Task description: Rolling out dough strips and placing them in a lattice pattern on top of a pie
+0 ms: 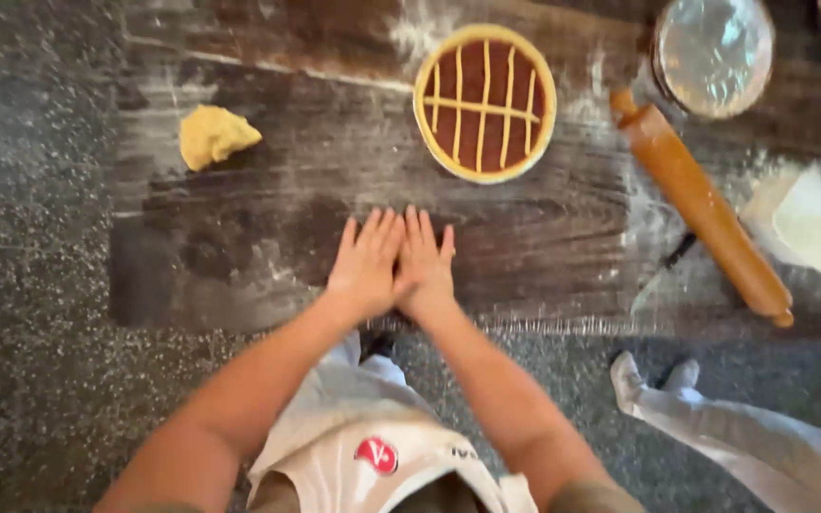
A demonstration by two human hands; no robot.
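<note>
Both hands lie flat, fingers straight and together, side by side on the floured wooden table [544,237]: left hand [365,268] touching right hand [425,261], gripping nothing; whether dough lies beneath them cannot be told. A lattice tart [485,103] sits just beyond them. A dough lump [215,136] lies far left, a rolling pin [705,211] to the right.

On the floured dark wooden tabletop [239,237] lie one round lattice-topped jam tart [485,103], one yellow lump of dough [215,135] and one wooden rolling pin [705,211]. There is also one small dark-handled knife [662,274], one pale square block of dough [803,218] and one round glass lid [713,52]. Two bare hands, left hand [365,268] and right hand [425,261], are pressed flat.
</note>
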